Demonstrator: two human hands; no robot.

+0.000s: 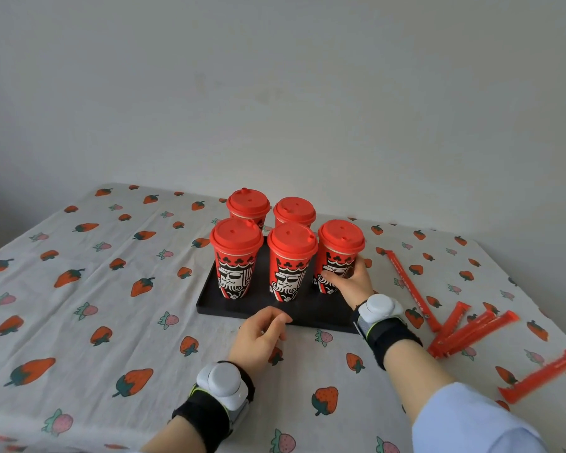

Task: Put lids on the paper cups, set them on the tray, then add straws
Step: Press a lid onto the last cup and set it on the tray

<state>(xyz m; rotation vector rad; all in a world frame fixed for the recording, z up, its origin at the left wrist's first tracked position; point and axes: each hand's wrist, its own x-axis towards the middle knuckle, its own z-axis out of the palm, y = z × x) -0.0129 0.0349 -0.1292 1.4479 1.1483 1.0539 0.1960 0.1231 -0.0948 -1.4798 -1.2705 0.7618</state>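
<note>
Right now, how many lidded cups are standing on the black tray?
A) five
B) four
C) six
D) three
A: five red-lidded cups stand on the black tray, two in the back row and three in front, with the right hand around the front right cup; the wrapped straws lie on the cloth to the right.

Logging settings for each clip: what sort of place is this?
Probably a home or makeshift recording setup, not a café: a table under a strawberry-print tablecloth against a bare white wall, with only a black tray of lidded cups.
</note>
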